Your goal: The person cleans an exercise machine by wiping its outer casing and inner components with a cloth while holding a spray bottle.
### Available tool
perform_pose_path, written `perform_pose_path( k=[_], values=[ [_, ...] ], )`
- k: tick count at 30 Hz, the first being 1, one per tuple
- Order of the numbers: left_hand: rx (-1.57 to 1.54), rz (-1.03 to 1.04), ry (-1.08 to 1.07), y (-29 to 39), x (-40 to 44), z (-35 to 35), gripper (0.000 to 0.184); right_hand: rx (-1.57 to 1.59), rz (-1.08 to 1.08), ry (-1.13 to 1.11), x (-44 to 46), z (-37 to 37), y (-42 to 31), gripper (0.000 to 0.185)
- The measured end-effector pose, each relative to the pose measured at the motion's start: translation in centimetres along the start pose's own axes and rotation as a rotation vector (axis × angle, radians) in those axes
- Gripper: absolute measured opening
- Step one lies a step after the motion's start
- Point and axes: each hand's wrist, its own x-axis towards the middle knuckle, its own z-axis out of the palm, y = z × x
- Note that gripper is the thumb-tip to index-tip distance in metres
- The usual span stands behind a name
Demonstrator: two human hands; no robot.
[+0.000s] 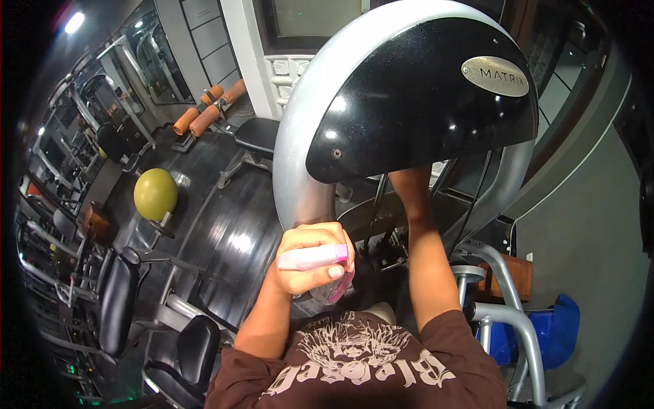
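My left hand [310,255] is wrapped around the neck of a spray bottle [310,258] with a pale pink and magenta spray head. The bottle's clear lower part, with a pink label, shows below my fingers. Right beside this hand is the silver curved frame [293,136] of a gym machine. My right hand [411,183] reaches up beneath the machine's black cover [422,102], which carries a MATRIX plate [495,76]. Its fingers are hidden behind the cover, so what they touch cannot be seen.
A bench with orange rollers [204,116] and a yellow-green exercise ball [155,194] stand to the left. Black padded seats [197,347] are at lower left. Silver tubes [518,327], a wooden box [511,278] and a blue item [562,330] are at right.
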Motion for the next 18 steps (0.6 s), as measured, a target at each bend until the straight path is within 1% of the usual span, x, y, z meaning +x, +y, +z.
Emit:
perform_pose_path(
  k=[3, 4, 6, 7, 9, 11, 12, 15, 18],
  values=[
    [-0.003, -0.006, 0.022, 0.0, -0.1, 0.2, 0.024, -0.049, -0.004, 0.014, -0.4, 0.9, 0.7, 0.046],
    [-0.002, -0.007, 0.025, 0.1, -0.1, 0.3, 0.024, -0.005, 0.116, 0.015, -2.4, 2.1, 0.9, 0.044],
    [0.004, -0.007, 0.038, 0.2, -0.2, 0.4, 0.024, 0.063, 0.556, -0.175, -6.7, 3.3, 1.0, 0.042],
    [-0.003, 0.003, 0.021, 0.2, -0.1, 0.2, 0.020, 0.084, 0.872, -0.369, -9.3, 3.3, 0.7, 0.041],
    [-0.019, 0.021, -0.011, 0.1, -0.1, 0.0, 0.013, 0.198, 0.754, -0.259, -15.6, 3.6, 1.0, 0.044],
    [-0.019, 0.014, -0.011, 0.0, -0.2, 0.0, 0.013, 0.228, 0.794, -0.324, -21.3, 4.7, 3.4, 0.045],
    [-0.016, 0.015, -0.014, 0.0, -0.1, -0.1, 0.014, 0.245, 0.810, -0.352, -21.1, 4.7, 3.3, 0.046],
    [0.016, 0.009, -0.021, 0.2, -0.2, -0.2, 0.014, 0.193, 0.668, -0.249, -18.2, 4.9, 3.2, 0.048],
    [-0.015, -0.003, 0.004, 0.2, -0.2, 0.1, 0.013, 0.116, 0.631, -0.239, -9.2, 2.7, 0.8, 0.047]
  ],
)
